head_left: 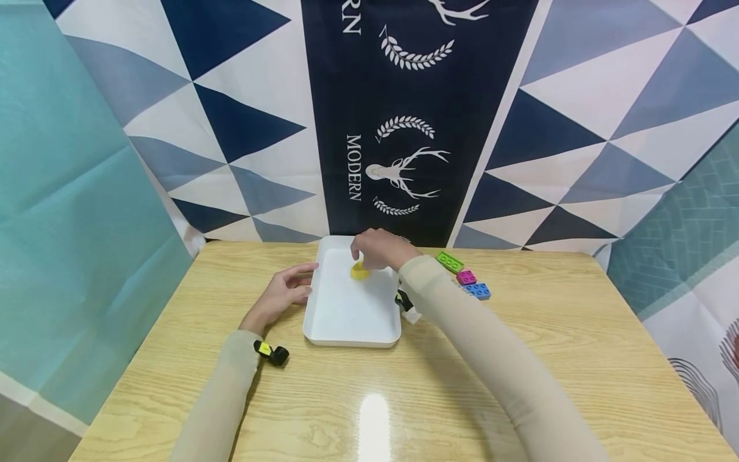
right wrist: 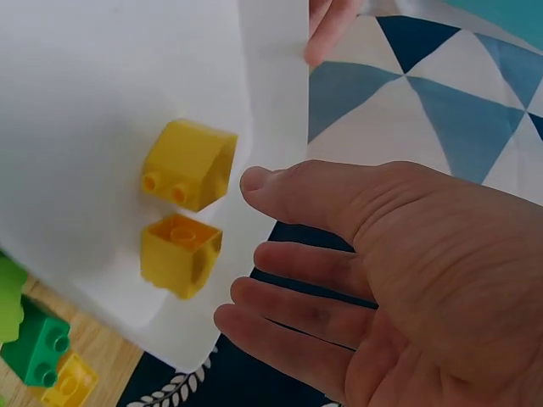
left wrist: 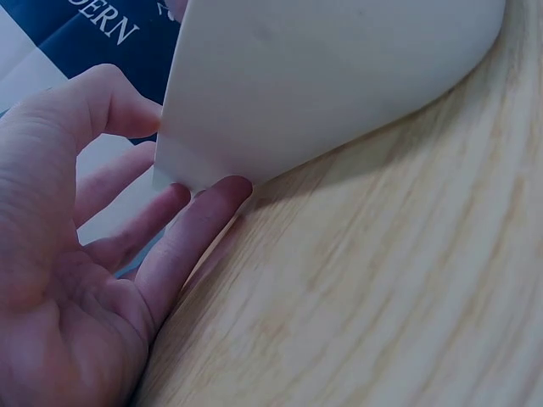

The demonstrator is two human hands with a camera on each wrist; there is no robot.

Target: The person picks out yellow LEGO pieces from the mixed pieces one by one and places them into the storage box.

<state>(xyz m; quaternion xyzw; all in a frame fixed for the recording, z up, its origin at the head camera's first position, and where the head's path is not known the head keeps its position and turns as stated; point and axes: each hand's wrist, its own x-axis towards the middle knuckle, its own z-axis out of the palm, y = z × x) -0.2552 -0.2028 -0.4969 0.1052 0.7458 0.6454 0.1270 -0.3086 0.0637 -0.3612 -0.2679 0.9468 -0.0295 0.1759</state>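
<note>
A shallow white tray lies on the table with two yellow toy building bricks in its far part. In the right wrist view, one yellow brick has its studs sideways. The other yellow brick sits close beside it with its hollow side showing. My right hand hovers over the tray's far end, thumb and fingers spread near the bricks and apart from them. At the tray's left side, my left hand rests its fingertips against the outer wall, as the tray wall in the left wrist view shows.
Right of the tray lie a lime-green brick, a magenta brick and a blue brick. A dark green brick is also there, partly cut off. A patterned cloth hangs behind the wooden table.
</note>
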